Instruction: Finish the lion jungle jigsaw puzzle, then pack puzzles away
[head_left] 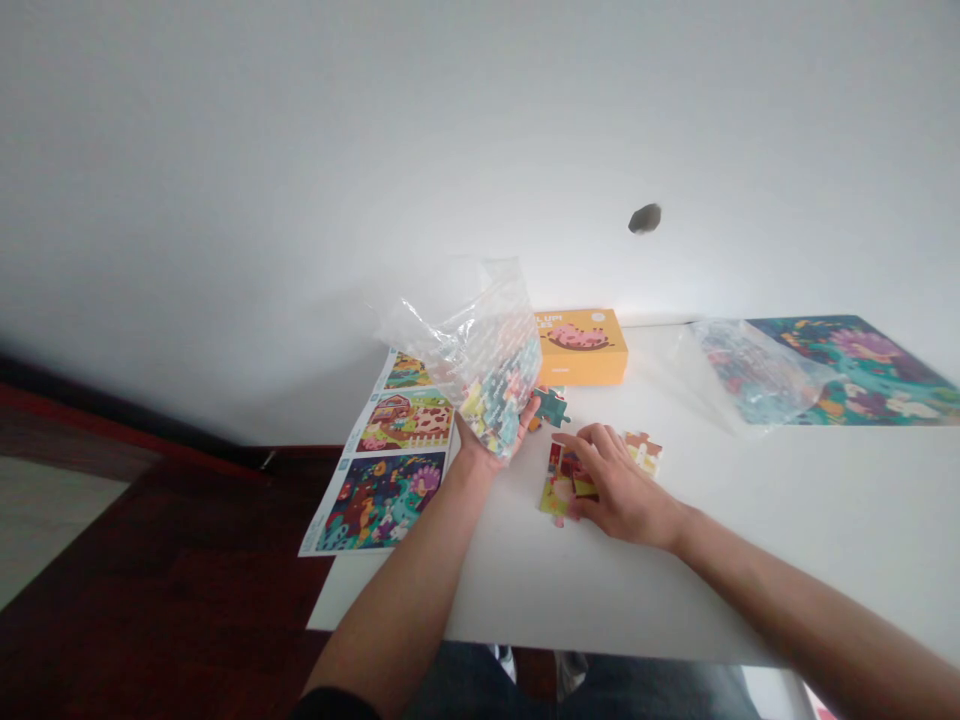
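Observation:
My left hand [480,445] grips a clear plastic bag [469,345] from below, with many colourful jigsaw pieces [499,400] bunched inside it. My right hand [626,490] rests with its fingers spread over a small group of loose puzzle pieces [556,490] on the white table [750,550]. A tan-and-white piece [643,452] lies just beyond my right fingers. A teal puzzle piece [551,407] lies next to the bag, close to my left fingertips.
A printed sheet of puzzle pictures [382,470] lies along the table's left edge. Behind stands an orange puzzle box [581,347]. At the right, another clear bag [757,370] lies on a colourful floral puzzle sheet [862,370]. Dark wooden flooring [150,560] lies beyond the left edge.

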